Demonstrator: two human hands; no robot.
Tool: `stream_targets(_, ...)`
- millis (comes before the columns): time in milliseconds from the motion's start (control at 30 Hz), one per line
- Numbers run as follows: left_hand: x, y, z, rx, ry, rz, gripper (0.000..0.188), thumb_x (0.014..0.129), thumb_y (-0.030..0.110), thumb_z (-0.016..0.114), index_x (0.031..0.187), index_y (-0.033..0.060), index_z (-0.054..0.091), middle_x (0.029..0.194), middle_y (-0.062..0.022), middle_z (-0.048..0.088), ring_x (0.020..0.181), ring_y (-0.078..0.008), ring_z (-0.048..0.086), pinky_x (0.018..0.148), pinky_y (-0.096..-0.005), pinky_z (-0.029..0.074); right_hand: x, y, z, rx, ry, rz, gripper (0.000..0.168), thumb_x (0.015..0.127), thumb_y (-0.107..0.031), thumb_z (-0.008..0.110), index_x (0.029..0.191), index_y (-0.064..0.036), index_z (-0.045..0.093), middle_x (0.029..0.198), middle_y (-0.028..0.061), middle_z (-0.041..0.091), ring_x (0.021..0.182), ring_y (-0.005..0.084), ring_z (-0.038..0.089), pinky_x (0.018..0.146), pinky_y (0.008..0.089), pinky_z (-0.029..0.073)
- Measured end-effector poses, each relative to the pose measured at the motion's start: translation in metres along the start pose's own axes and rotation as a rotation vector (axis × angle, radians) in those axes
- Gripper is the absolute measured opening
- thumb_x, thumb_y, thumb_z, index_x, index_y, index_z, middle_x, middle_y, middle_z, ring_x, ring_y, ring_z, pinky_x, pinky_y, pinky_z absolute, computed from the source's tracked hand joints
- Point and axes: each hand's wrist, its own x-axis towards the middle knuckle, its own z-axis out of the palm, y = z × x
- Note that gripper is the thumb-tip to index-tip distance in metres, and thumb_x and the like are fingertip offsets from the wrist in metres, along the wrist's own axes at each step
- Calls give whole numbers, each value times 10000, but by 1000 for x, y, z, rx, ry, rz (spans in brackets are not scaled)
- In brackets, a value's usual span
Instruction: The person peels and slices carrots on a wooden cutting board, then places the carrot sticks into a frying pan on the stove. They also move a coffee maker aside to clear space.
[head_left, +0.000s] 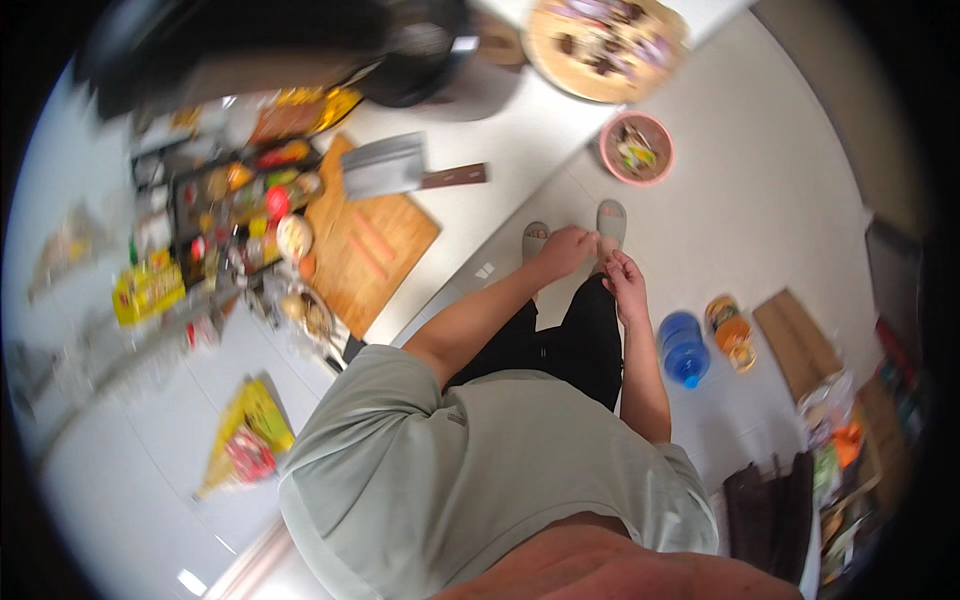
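Before my thighs, my left hand (568, 251) has its fingers curled in, and its fingertips are near those of my right hand (626, 281). The right fingers are loosely bent. Whether anything small is between the fingers of either hand is too blurred to tell. To the left on the white counter, a cleaver (386, 166) with a brown handle lies partly over a wooden cutting board (412, 229). Long pinkish strips (367, 251), perhaps sausage, rest on this board. Farther off, a round wooden board (551, 71) bears chopped purple and dark pieces.
Seasoning bottles and packets (240, 202) crowd the counter's left side, near a dark pan (420, 67). A pink bin (637, 180) stands on the floor beyond my feet. At right are a blue water jug (682, 349), an oil bottle (730, 330) and cardboard (799, 345).
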Motion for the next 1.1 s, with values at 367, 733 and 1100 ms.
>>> stream_targets(367,-234,-80,-192,-51,1143,-249,341,824,249,676,1042,1,591,925,-176,605,847,-340,591,747,-426,484,-69,-90,262,-1456,-248,-1396,458,760,-49,619,1213,-45,556,1156,181,584,1035,372,568,894,434,473)
stream_targets(733,-248,-121,-265,-51,858,-554,575,785,431,666,1158,13,538,1159,-228,594,1057,-342,597,886,-426,491,-19,-83,370,-2015,-68,-1074,487,822,-122,517,1302,-169,448,1025,191,614,945,371,608,807,466,500)
stream_targets(1100,-225,-131,-286,-287,883,-603,445,763,284,676,1076,0,535,981,-199,670,947,-318,659,819,-412,524,-111,-65,353,-520,-548,23,174,915,-173,611,882,-104,455,654,6,466,518,97,457,414,235,371)
